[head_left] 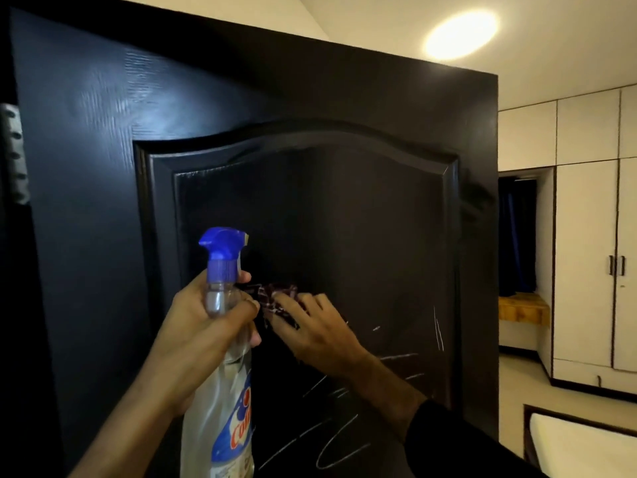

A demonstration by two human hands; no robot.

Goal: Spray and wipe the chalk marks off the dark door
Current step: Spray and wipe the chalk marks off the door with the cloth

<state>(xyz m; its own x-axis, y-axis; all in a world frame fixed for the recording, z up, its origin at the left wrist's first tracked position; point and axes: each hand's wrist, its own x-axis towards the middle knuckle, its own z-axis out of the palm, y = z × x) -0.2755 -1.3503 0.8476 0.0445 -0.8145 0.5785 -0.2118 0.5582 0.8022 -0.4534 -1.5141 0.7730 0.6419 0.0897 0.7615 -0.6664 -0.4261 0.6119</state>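
The dark door fills most of the view, with a raised arched panel. White chalk marks streak its lower part, and more chalk lines run near the panel's right edge. My left hand grips the neck of a clear spray bottle with a blue trigger head, held upright close to the door. My right hand presses a dark checked cloth flat against the panel, just right of the bottle.
The door's free edge stands on the right. Beyond it are white wardrobe doors, a wooden bench and a white bed corner. A metal hinge is at the far left.
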